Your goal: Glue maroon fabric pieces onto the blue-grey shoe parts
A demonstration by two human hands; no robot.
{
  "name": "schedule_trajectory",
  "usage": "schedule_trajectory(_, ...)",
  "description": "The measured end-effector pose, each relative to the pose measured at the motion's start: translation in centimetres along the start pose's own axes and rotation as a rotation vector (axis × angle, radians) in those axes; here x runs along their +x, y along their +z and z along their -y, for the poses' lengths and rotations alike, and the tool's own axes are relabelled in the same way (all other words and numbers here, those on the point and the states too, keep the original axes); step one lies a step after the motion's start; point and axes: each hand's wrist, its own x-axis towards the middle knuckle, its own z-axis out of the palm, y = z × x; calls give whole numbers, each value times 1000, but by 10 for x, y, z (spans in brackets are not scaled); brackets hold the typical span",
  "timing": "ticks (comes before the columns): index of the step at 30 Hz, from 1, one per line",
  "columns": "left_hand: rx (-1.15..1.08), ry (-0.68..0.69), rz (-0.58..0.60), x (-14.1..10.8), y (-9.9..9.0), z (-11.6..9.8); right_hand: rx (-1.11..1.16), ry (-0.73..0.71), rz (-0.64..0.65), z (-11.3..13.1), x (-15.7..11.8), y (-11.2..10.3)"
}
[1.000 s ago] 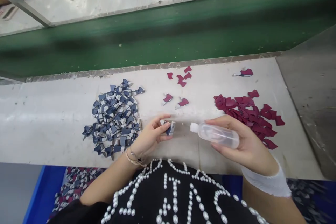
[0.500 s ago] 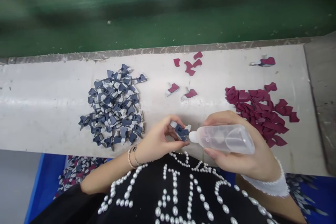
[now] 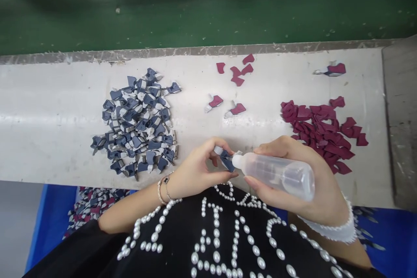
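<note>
Navy and grey in the head view, a small part (image 3: 227,161) is pinched in the fingers of the left hand (image 3: 192,173), over the near side of the pale table (image 3: 48,130). Translucent plastic marks the bottle (image 3: 276,173) gripped by the right hand (image 3: 322,182), its white tip (image 3: 237,160) at the part (actual contact cannot be told). Step in hand, as judged: applying the bottle's contents; the next move calls for a steady part and an aligned tip.

Your head cam looks forward and down past your shirt (image 3: 177,239). It sits close above the worktop (image 3: 48,130).
</note>
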Motion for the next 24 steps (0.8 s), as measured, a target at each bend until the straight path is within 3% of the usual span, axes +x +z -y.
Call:
schedule_trajectory(15,65,-3,4,1,1,0,-82,-89,-75,0,-3,2)
schedule_trajectory(24,145,24,-24,1,0,4,-117,-117,-17,0,-3,6)
